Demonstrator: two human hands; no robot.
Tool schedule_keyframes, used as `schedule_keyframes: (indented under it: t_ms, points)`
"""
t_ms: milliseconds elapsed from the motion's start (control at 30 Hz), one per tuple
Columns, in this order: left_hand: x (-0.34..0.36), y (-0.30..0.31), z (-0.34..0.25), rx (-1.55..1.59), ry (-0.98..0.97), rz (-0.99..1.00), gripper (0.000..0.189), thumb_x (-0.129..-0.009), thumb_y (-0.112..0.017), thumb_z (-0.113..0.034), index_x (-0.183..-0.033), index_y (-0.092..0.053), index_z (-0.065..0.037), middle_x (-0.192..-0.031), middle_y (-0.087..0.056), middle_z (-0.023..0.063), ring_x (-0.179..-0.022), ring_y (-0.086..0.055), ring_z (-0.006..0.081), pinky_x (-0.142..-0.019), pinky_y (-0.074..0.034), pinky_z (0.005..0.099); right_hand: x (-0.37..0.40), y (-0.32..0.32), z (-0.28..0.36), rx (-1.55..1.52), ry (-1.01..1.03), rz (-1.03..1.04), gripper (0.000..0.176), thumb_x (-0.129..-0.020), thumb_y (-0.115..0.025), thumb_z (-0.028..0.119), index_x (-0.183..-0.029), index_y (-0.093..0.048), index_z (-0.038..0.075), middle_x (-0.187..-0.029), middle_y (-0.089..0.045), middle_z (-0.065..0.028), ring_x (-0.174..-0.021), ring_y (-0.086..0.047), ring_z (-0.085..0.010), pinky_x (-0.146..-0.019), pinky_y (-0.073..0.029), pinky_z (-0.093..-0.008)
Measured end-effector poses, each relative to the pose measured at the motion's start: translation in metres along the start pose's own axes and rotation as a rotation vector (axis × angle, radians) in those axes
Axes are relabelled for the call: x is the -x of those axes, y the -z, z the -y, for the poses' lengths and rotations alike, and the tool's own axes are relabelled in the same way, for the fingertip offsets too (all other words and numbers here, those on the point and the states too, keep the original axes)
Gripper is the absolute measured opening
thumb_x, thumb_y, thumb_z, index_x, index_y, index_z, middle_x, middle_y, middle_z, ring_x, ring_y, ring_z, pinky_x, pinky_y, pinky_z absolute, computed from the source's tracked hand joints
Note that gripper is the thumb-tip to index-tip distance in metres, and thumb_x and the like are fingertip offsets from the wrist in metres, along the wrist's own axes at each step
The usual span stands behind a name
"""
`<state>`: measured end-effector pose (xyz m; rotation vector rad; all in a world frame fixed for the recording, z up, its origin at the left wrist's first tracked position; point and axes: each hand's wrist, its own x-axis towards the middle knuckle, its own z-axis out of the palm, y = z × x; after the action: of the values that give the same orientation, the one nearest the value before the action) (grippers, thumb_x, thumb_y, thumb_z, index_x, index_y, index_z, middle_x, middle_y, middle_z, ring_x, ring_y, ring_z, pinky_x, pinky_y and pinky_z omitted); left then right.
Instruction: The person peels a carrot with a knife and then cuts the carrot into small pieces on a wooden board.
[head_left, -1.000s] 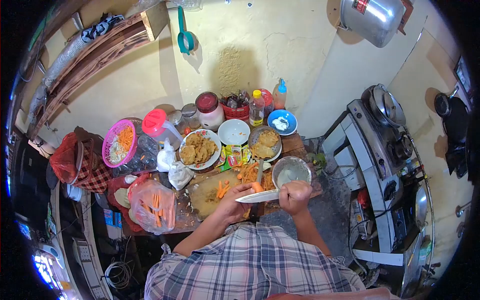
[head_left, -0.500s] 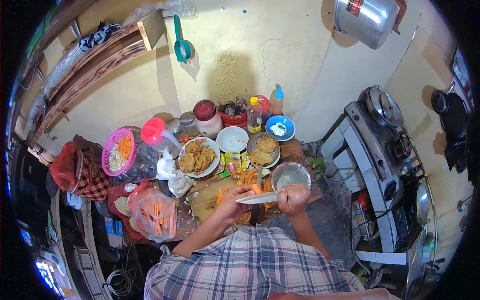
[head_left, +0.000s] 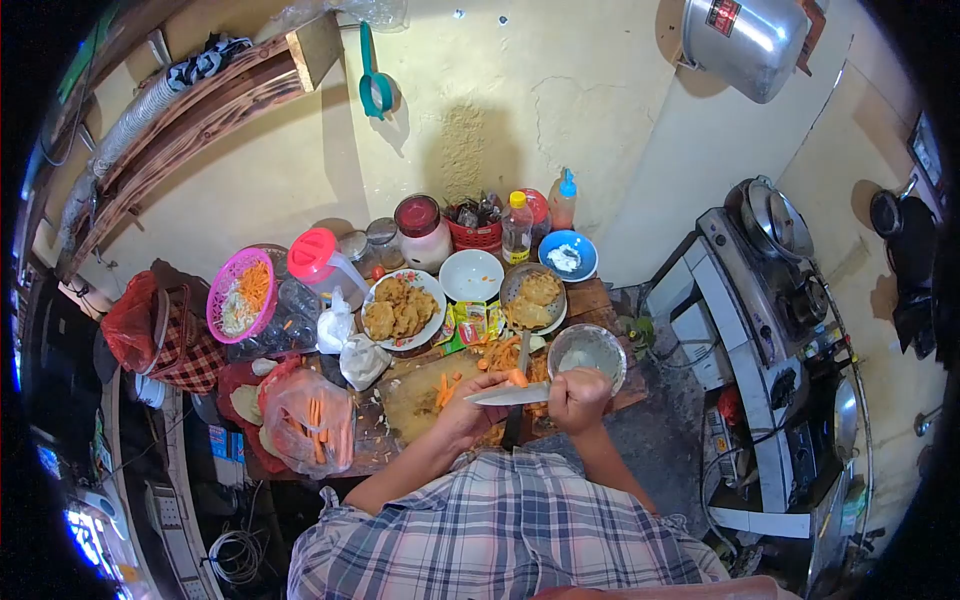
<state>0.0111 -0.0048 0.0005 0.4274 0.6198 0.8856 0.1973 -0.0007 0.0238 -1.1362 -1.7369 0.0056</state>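
Note:
My right hand (head_left: 581,402) is wrapped round the handle of a knife (head_left: 512,395), its blade pointing left. Between the fingers of my left hand (head_left: 470,412) is a piece of carrot (head_left: 517,378), its orange end showing just above the blade. Both hands are held over a wooden cutting board (head_left: 405,400). Cut carrot pieces (head_left: 446,388) lie on the board, and more carrot shavings (head_left: 499,354) are heaped behind my hands. A metal bowl (head_left: 622,372) with a pale, whitish content stands just beyond my right hand.
A plastic bag of carrots (head_left: 335,455) lies at the left. Behind stand a plate of fritters (head_left: 436,290), a strainer with fritters (head_left: 560,290), a white bowl (head_left: 470,275), a blue bowl (head_left: 590,255) and a pink basket (head_left: 215,300) of shredded vegetables. A stove (head_left: 765,300) stands right.
The view has shifted slightly. More cut carrot pieces show on the board left of my hands. Both hands keep their hold on the carrot and the knife.

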Motion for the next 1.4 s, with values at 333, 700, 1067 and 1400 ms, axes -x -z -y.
schedule_keyframes:
  t_ms: [333,700,1067,1400]
  points:
    - [-0.003,0.007,0.009,0.095,0.019,-0.041,0.021,-0.088,-0.061,-0.014,-0.107,-0.060,-0.004,-0.095,-0.064,0.0055,-0.087,-0.063,0.0158,-0.079,-0.052,0.0271,0.010,-0.005,-0.009,0.010,-0.052,-0.004,0.030,-0.071,-0.054,0.010,-0.045,-0.043,0.004,-0.043,-0.040,-0.0127,-0.037,-0.043,-0.0301,-0.042,-0.037,-0.0405]
    - [-0.003,0.011,0.013,0.089,0.086,-0.057,0.028,-0.086,-0.062,-0.007,-0.114,-0.058,-0.002,-0.104,-0.062,0.0079,-0.092,-0.062,0.0174,-0.082,-0.052,0.0273,0.019,-0.024,-0.038,0.143,-0.300,0.107,0.033,-0.079,-0.054,0.018,-0.052,-0.056,0.000,-0.047,-0.048,-0.0179,-0.039,-0.049,-0.0318,-0.040,-0.037,-0.0414]
    - [-0.003,0.016,-0.013,0.090,-0.020,-0.080,0.042,-0.088,-0.058,-0.005,-0.128,-0.046,0.000,-0.114,-0.059,0.0116,-0.103,-0.061,0.0206,-0.091,-0.050,0.0295,0.020,-0.033,-0.032,0.076,-0.518,0.182,0.041,-0.084,-0.057,0.034,-0.059,-0.062,0.001,-0.048,-0.050,-0.0172,-0.042,-0.052,-0.0318,-0.042,-0.037,-0.0403]
    - [-0.004,0.016,-0.010,-0.036,-0.124,-0.150,0.042,-0.087,-0.059,-0.004,-0.126,-0.046,0.002,-0.115,-0.060,0.0126,-0.103,-0.061,0.0206,-0.091,-0.049,0.0283,0.019,-0.029,-0.037,0.401,-0.444,0.201,0.051,-0.069,-0.068,0.055,-0.055,-0.066,0.006,-0.045,-0.053,-0.0134,-0.042,-0.054,-0.0307,-0.041,-0.042,-0.0404]
